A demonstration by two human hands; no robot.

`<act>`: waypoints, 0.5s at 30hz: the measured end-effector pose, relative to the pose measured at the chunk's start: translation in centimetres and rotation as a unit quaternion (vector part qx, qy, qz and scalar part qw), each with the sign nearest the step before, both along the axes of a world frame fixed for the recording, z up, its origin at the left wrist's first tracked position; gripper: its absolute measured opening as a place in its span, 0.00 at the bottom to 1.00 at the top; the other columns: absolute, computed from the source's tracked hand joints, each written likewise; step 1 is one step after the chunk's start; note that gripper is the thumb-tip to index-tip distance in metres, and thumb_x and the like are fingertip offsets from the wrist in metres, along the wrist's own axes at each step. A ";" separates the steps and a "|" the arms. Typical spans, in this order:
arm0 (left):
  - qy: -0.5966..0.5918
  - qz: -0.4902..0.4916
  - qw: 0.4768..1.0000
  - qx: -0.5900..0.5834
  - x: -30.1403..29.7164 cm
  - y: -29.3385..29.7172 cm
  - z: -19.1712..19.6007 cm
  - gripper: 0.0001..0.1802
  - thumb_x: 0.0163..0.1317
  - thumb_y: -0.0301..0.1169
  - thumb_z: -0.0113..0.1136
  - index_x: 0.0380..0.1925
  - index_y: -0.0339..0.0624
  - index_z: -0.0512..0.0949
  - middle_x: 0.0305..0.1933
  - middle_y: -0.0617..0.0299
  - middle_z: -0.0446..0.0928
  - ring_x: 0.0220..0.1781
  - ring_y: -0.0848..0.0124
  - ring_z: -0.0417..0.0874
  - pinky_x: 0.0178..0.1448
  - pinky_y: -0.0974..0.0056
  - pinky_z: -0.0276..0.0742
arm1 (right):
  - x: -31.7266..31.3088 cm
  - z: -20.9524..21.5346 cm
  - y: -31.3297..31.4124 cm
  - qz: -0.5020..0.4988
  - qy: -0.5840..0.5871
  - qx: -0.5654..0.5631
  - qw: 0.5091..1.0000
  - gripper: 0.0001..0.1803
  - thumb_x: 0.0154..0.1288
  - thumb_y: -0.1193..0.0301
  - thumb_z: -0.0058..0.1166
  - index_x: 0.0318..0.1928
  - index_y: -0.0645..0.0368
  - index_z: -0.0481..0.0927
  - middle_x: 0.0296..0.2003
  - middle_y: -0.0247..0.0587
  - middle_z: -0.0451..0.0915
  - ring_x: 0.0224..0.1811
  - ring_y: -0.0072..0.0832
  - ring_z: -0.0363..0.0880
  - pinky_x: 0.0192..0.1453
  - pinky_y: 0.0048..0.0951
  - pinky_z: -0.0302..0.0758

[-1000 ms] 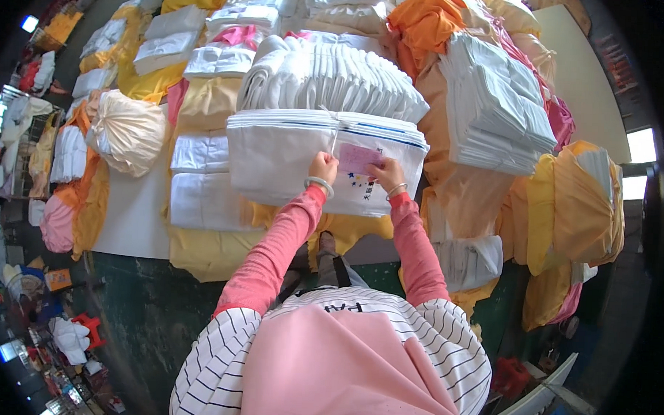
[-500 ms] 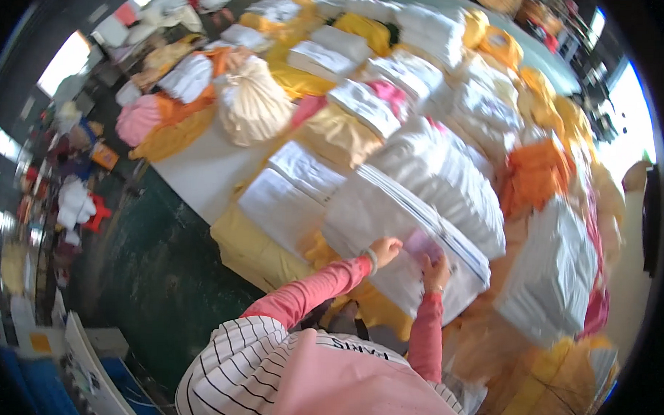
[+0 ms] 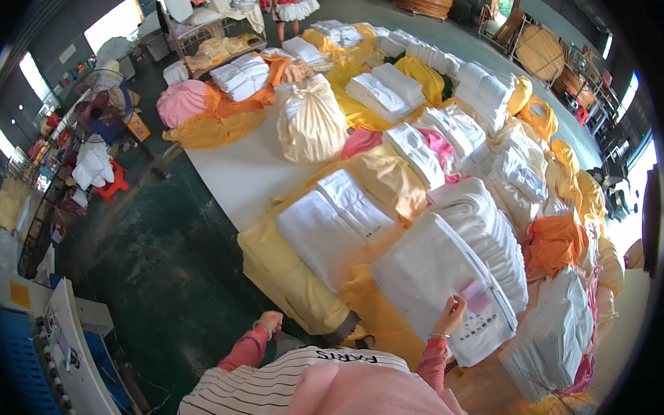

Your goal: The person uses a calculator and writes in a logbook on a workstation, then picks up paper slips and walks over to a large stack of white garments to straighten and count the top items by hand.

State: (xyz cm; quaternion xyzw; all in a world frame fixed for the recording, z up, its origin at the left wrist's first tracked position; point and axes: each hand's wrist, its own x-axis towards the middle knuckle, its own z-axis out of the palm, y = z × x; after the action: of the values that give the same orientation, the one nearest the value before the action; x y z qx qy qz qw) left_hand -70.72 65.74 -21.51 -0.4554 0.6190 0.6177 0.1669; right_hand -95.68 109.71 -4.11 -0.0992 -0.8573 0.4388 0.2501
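Dark green floor [image 3: 161, 275] w/ yellow-wrapped white linen stacks [image 3: 331, 229]; white sheet [image 3: 238, 168]

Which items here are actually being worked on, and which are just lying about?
In hand:
- right hand touching the white folded bundle, near its pink label
- left hand, closed, free, off the bundle

Lying about:
- tied cream sack
- pink bundle
- orange bundle
- bare white tabletop

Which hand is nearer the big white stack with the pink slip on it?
Right. The right hand rests on the white stack, beside the pink slip. The left hand hangs clear of it, over the dark green floor.
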 end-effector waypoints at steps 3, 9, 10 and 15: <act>-0.004 0.065 0.996 0.058 5.8 -3.8 0.0 0.09 0.61 0.34 0.54 0.38 0.47 0.80 0.28 0.62 0.80 0.22 0.71 0.79 0.24 0.67 0.72 | -1.2 0.5 -10.1 0.107 0.013 -0.067 0.992 0.09 0.69 0.66 0.50 0.40 0.59 0.75 0.24 0.29 0.70 0.27 0.16 0.66 0.31 0.20 0.66; -0.013 0.197 0.978 0.063 15.1 -15.5 -0.6 0.12 0.60 0.32 0.58 0.44 0.47 0.79 0.32 0.62 0.81 0.24 0.72 0.80 0.25 0.68 0.73 | 0.7 0.7 -33.0 0.372 -0.066 -0.008 0.926 0.10 0.67 0.66 0.50 0.42 0.57 0.78 0.27 0.40 0.80 0.28 0.25 0.79 0.34 0.27 0.75; -0.013 0.227 0.973 0.027 15.7 -17.3 0.1 0.11 0.61 0.32 0.56 0.44 0.47 0.79 0.32 0.61 0.81 0.24 0.73 0.80 0.26 0.69 0.74 | 1.1 0.2 -35.6 0.428 -0.096 0.063 0.896 0.12 0.67 0.64 0.49 0.43 0.57 0.79 0.26 0.41 0.81 0.28 0.27 0.80 0.34 0.28 0.76; 0.027 0.326 0.945 -0.018 15.7 -25.6 3.9 0.11 0.63 0.30 0.52 0.44 0.46 0.79 0.34 0.62 0.82 0.26 0.73 0.80 0.30 0.69 0.76 | 0.9 -10.0 -42.3 0.559 -0.301 0.178 0.752 0.16 0.66 0.59 0.48 0.42 0.58 0.79 0.25 0.40 0.81 0.26 0.29 0.81 0.33 0.30 0.76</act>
State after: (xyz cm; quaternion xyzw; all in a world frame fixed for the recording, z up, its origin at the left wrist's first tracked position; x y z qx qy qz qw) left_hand -55.05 40.15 -17.64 -0.6183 0.4520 0.6393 -0.0682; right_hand -94.76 67.41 -14.07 0.3164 -0.8535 0.2875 -0.2980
